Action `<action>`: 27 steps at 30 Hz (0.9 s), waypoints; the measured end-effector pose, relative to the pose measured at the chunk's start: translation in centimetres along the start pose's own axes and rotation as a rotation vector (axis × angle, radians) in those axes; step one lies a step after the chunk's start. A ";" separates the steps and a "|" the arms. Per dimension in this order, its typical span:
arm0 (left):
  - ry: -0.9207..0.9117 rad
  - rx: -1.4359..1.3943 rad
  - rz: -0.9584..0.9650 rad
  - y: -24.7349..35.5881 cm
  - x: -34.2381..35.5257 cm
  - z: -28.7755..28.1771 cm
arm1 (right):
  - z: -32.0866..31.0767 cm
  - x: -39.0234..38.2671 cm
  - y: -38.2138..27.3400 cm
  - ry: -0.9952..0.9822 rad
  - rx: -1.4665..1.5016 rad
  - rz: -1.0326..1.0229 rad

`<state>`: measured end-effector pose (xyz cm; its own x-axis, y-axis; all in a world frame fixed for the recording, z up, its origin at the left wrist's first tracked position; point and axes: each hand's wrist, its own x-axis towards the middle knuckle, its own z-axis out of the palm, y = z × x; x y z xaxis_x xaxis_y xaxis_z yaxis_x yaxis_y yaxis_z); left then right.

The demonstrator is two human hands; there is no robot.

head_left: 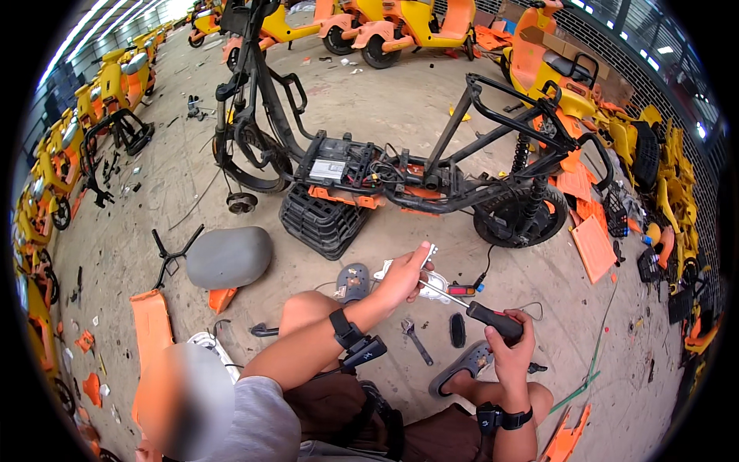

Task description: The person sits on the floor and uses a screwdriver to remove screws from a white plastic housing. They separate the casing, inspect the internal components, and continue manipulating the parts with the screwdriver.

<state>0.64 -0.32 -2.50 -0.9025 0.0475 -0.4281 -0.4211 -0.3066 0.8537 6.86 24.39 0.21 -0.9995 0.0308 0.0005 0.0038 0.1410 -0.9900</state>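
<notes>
Screwdriver [494, 322], black-handled with a touch of red and a slim silver shaft, slants above the floor [346, 108]; right fingers [526, 323] grip its handle; left fingers [422, 254], near its tip, pinch a small pale piece [433, 250]; beyond stands a black scooter frame [449, 129].

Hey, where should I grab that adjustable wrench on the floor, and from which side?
Probably by its handle, pinched across from above on your side: the wrench lies flat, wide head pointing away and slightly left, narrow handle slanting back toward you. Your right hand is on the side it slants to, but is holding the screwdriver.
</notes>
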 end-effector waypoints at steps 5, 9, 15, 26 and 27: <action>-0.003 -0.012 -0.003 0.3 0.0 -0.1 | 0.0 0.2 0.4 0.002 -0.052 -0.052; 0.011 0.000 0.023 0.5 0.0 -0.2 | 0.0 0.2 0.1 -0.026 -0.056 -0.015; 0.068 -0.010 -0.027 -1.4 1.1 1.0 | -0.7 0.5 -0.2 0.045 -0.132 -0.031; -0.011 -0.075 0.001 -1.5 2.3 2.4 | -1.7 0.1 1.0 0.064 -0.048 -0.096; -0.015 -0.077 -0.004 -1.4 2.3 2.4 | -1.9 0.1 1.2 0.059 -0.051 -0.100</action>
<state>-1.04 2.56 -3.99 -0.9022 0.0632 -0.4267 -0.4173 -0.3787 0.8261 6.78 26.40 -0.73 -0.9914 0.0720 0.1090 -0.0930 0.1968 -0.9760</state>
